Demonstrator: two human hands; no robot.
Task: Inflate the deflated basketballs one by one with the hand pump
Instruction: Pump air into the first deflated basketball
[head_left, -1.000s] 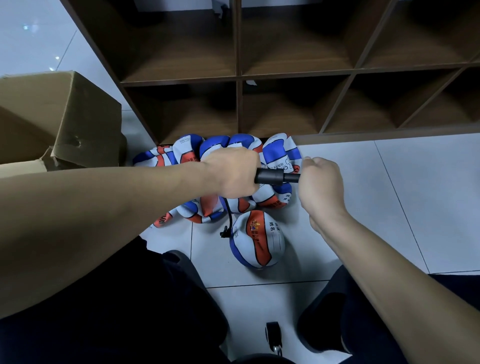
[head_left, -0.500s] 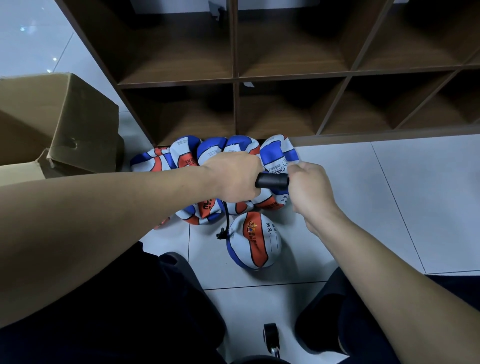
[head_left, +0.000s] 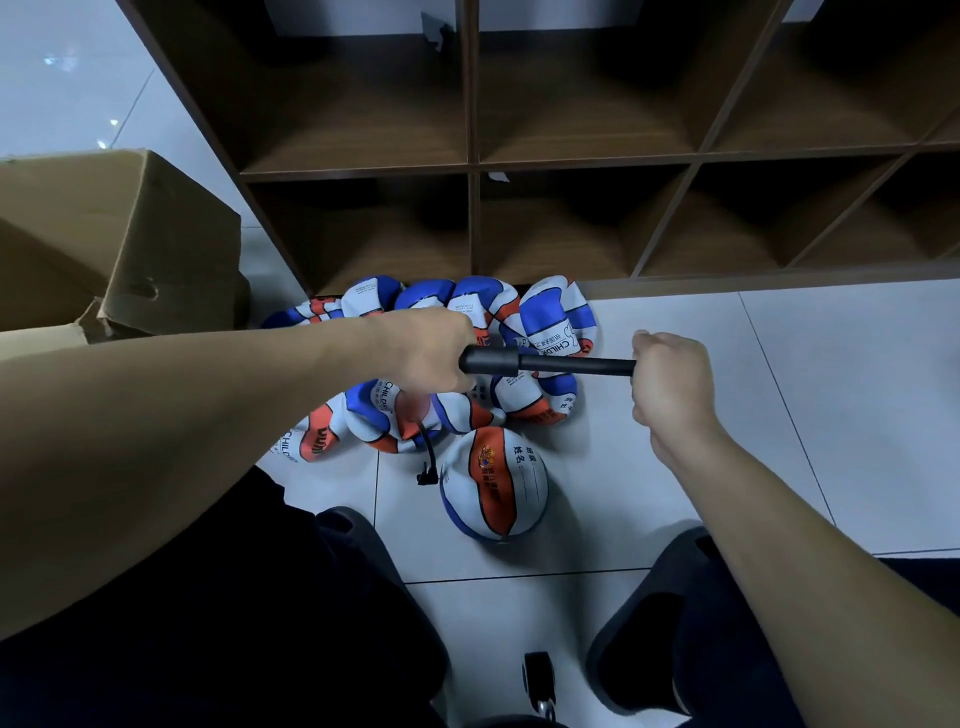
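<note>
Left hand (head_left: 426, 353) wrapped round the barrel of the black hand pump (head_left: 545, 362), fingers curled tight on it; right hand (head_left: 670, 384) fisted on the handle end, with the thin rod drawn well out between the two. Held level above the floor, over the heap of balls. Behind everything, brown wooden cubby shelving (head_left: 470, 166) along the far edge of the floor, compartments dark. At the left edge, a tilted cardboard box (head_left: 124, 234) with flaps loose. Against the foot of the shelving, a pile of deflated basketballs (head_left: 550, 317), crumpled blue, white and orange, partly hidden by the left forearm. Just in front of the pile, on the white tiled floor (head_left: 831, 389), one rounder basketball (head_left: 493, 483) with an orange band and printed characters, touching or nearly touching the pile. Dark trouser legs and dark shoes to either side near the bottom edge. Short black hose (head_left: 427, 452) hanging from under the left hand, its nozzle end beside the left side of the round ball; whether plugged in, cannot tell. At the bottom edge, a small black caster wheel (head_left: 537, 675).
</note>
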